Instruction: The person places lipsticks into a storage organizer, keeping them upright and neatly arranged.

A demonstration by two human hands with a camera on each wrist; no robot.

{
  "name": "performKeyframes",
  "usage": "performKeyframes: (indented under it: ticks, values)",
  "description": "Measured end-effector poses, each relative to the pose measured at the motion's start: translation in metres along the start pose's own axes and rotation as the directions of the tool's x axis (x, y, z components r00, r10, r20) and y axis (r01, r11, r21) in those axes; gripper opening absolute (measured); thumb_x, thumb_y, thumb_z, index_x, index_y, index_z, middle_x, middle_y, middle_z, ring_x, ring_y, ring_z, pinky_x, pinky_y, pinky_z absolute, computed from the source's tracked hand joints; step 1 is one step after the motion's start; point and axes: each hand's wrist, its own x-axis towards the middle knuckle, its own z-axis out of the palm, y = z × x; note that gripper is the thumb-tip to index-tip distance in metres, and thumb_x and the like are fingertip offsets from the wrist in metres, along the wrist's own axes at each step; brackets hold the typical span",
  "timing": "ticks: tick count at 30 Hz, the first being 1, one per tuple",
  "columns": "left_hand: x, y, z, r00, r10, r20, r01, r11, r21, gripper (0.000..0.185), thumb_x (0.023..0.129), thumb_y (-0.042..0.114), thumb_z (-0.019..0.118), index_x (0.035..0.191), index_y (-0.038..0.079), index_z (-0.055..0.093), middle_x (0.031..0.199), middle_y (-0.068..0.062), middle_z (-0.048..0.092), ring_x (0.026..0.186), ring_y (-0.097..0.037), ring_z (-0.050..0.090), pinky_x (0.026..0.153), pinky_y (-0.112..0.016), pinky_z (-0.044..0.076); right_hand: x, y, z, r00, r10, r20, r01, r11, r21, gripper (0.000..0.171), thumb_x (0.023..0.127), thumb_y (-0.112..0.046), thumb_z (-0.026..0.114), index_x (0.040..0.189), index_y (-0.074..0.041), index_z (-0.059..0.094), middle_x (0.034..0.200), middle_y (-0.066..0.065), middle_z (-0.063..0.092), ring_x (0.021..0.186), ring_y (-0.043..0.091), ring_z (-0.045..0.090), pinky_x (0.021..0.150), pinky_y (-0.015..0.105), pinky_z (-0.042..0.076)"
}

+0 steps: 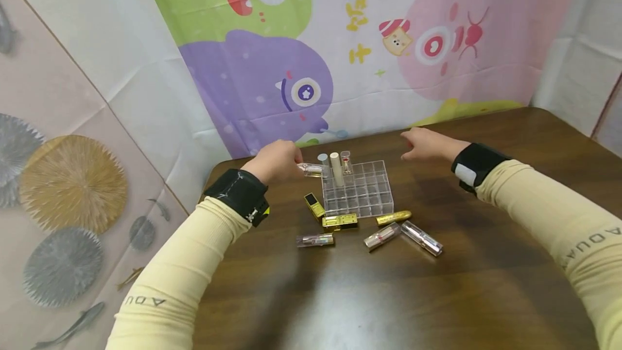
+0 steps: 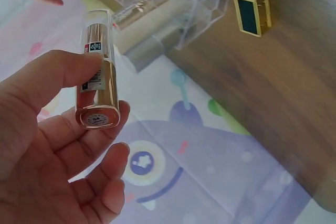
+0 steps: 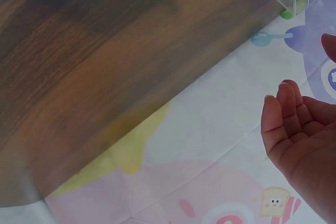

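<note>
Between thumb and fingers, my left hand [image 1: 278, 162] pinches a lipstick [image 2: 97, 72] with a clear cap and a shiny rose-gold base. In the head view this lipstick lies sideways at the left back corner of a clear acrylic lipstick organizer [image 1: 369, 188]. Three tubes stand in the organizer's left back part: a grey-blue-topped one [image 1: 323, 159], a cream one [image 1: 336, 169] and a clear-capped one [image 1: 346, 162]. My right hand [image 1: 424, 143] hovers to the right of the organizer, fingers loosely bent, holding nothing.
In front of the organizer lie two gold-and-black cases [image 1: 315, 206] [image 1: 340, 222], a gold tube [image 1: 393, 217] and several silvery lipsticks [image 1: 316, 240] [image 1: 382, 236] [image 1: 421, 239]. The brown wooden table [image 1: 359, 307] meets a cartoon-print cloth [image 1: 369, 96] at its back edge.
</note>
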Motion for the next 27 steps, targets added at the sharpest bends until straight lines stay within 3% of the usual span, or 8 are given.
performKeyframes:
  ticks: [4,8,11,20,27]
  values:
    - [0.011,0.010,-0.006,0.998,0.044,-0.053,-0.043,0.999,0.021,0.023,0.070,0.009,0.060,0.053,0.016,0.045,0.055,0.006,0.032,0.056,-0.013,0.029,0.052,-0.025,0.023,-0.002,0.004,0.001,1.000,0.004,0.005,-0.004,1.000,0.006,0.058,0.084,-0.015,0.061,0.125,0.020,0.038,0.083,0.015,0.048,0.076,0.025,0.044,0.070,0.039,0.035]
    - [0.022,0.020,-0.014,0.993,0.081,-0.091,-0.078,0.996,0.033,0.029,0.070,0.008,0.060,0.052,0.016,0.038,0.055,0.006,0.028,0.055,-0.012,0.025,0.053,-0.025,0.020,-0.005,0.008,0.001,1.000,0.007,0.008,-0.008,1.000,0.018,0.059,0.084,-0.016,0.061,0.125,0.019,0.038,0.081,0.013,0.045,0.075,0.025,0.043,0.069,0.038,0.033]
    - [0.030,0.027,-0.018,0.991,0.102,-0.091,-0.101,0.995,0.015,0.037,0.071,0.007,0.058,0.053,0.016,0.027,0.056,0.004,0.019,0.055,-0.012,0.018,0.054,-0.027,0.016,-0.006,0.013,0.001,1.000,0.008,0.008,-0.008,1.000,0.017,0.058,0.083,-0.015,0.061,0.124,0.019,0.039,0.080,0.012,0.044,0.074,0.024,0.042,0.068,0.037,0.033]
    - [0.053,0.048,-0.018,0.992,0.118,-0.051,-0.122,0.989,-0.080,0.031,0.076,0.011,0.059,0.054,0.017,0.039,0.053,0.006,0.031,0.053,-0.010,0.026,0.054,-0.024,0.022,-0.005,0.020,0.004,1.000,-0.005,0.010,0.005,1.000,0.013,0.055,0.083,-0.014,0.061,0.122,0.019,0.041,0.078,0.011,0.042,0.072,0.023,0.041,0.068,0.036,0.033]
    - [0.070,0.065,-0.011,0.990,0.135,-0.037,-0.138,0.984,-0.114,0.036,0.078,0.013,0.060,0.052,0.017,0.035,0.050,0.007,0.029,0.048,-0.009,0.028,0.051,-0.023,0.021,-0.006,0.025,0.006,1.000,-0.005,0.014,0.005,1.000,0.018,0.052,0.084,-0.014,0.061,0.120,0.018,0.042,0.078,0.011,0.042,0.072,0.022,0.041,0.068,0.036,0.032]
